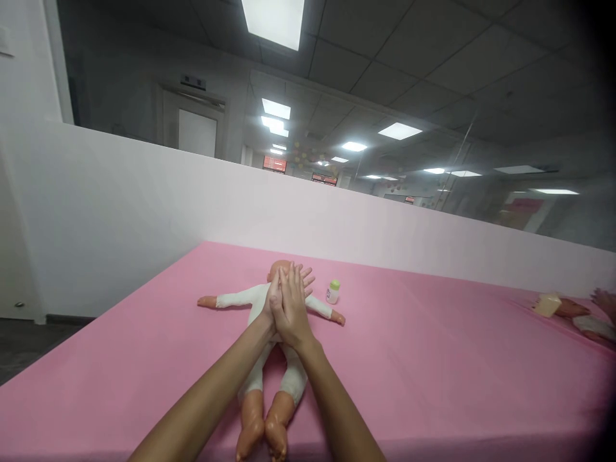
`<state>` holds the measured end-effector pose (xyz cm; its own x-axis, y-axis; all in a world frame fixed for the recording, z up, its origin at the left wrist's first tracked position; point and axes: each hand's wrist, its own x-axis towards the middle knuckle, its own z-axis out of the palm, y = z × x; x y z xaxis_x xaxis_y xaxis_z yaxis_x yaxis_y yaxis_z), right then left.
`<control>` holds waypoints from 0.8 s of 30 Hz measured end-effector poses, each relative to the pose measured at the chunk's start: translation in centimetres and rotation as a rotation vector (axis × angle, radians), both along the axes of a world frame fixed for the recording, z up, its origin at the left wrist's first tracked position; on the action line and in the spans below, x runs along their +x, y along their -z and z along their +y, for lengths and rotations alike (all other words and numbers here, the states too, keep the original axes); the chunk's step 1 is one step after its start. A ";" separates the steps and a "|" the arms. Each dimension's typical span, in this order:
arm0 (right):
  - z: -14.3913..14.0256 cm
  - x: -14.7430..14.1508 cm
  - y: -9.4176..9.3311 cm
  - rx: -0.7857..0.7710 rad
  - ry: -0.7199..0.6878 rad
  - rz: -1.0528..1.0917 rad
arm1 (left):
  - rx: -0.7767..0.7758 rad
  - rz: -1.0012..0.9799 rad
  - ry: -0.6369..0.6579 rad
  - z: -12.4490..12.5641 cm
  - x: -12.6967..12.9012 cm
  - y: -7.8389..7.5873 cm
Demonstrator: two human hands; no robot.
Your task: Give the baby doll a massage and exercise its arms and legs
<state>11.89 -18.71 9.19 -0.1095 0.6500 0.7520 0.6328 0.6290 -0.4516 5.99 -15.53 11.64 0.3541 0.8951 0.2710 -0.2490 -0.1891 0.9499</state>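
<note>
A baby doll (258,313) in a white long-sleeved suit lies on its back, arms spread and bare feet toward me. Above its chest, my left hand (272,300) and my right hand (292,313) are pressed palm to palm, fingers stretched out. Nothing shows between them. From this angle they cover part of the doll's head and torso; whether they touch it I cannot tell. Just right of the hands, near the doll's arm, stands a small bottle (332,293) with a green cap.
A pink cloth (433,359) covers the wide table. Behind it runs a low white wall (308,212) with glass above. At the far right edge, another doll (594,324) lies near a pale yellow block (547,304) and another person's hand (605,301).
</note>
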 end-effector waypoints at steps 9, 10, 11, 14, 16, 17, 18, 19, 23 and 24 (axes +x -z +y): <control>5.4 6.0 5.2 -0.097 0.019 0.073 | 0.221 0.065 0.001 3.2 -5.0 3.9; 5.6 6.2 6.2 -0.126 -0.021 0.068 | 0.305 0.144 -0.072 3.5 -5.4 4.9; 5.6 6.3 7.2 -0.168 -0.057 0.069 | 0.368 0.227 -0.121 3.9 -5.7 5.9; 6.0 6.6 9.2 -0.302 -0.131 0.068 | 0.469 0.512 -0.147 4.5 -6.1 8.5; 6.2 6.8 9.7 -0.334 -0.152 0.047 | 0.521 0.643 -0.139 4.6 -6.0 9.6; 6.2 6.9 9.7 -0.325 -0.149 0.039 | 0.541 0.670 -0.141 4.7 -6.0 9.9; 6.2 6.9 9.6 -0.304 -0.132 0.040 | 0.556 0.674 -0.150 4.6 -6.0 10.0; 6.1 6.9 9.4 -0.277 -0.105 0.044 | 0.569 0.662 -0.165 4.5 -6.1 10.0; 5.5 6.3 8.3 -0.188 0.008 0.045 | 0.622 0.617 -0.258 3.9 -6.5 9.3; 5.3 6.1 8.1 -0.178 0.024 0.048 | 0.638 0.619 -0.285 3.7 -6.6 9.1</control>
<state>18.02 -13.40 1.06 -0.0592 0.7751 0.6290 0.6220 0.5215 -0.5841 -0.65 -11.79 2.55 0.3894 0.7172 0.5778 0.4028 -0.6968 0.5934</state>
